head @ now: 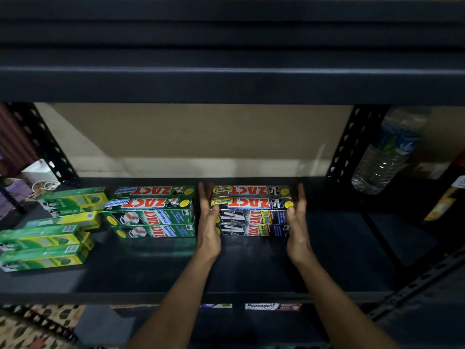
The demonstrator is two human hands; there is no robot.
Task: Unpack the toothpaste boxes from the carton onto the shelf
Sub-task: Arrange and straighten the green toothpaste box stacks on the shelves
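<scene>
1. Stack of black Zact Smokers boxes (253, 212): red lettering, yellow labels, white cigarette graphic. Two high and two deep, set lengthwise at mid-depth on the shelf (251, 268), logos upside down to the viewer.
2. Left hand (208, 222): fingers straight, flat against the stack's left end, thumb on the front upper edge.
3. Right hand (297, 222): fingers straight, flat against the right end, thumb likewise on the front edge.
4. Green Zact Whitening boxes (151, 212): same arrangement, just left of the left hand, which fills the narrow gap between the stacks.
5. Green-and-yellow Darlie boxes (50, 235): loose pile, far left.
6. Open room: bare shelf right of the black stack as far as the perforated upright (349, 142); bare strip in front to the shelf lip; tall clearance under the upper shelf beam (226, 81).
7. Water bottle (387, 152): beyond the upright.
</scene>
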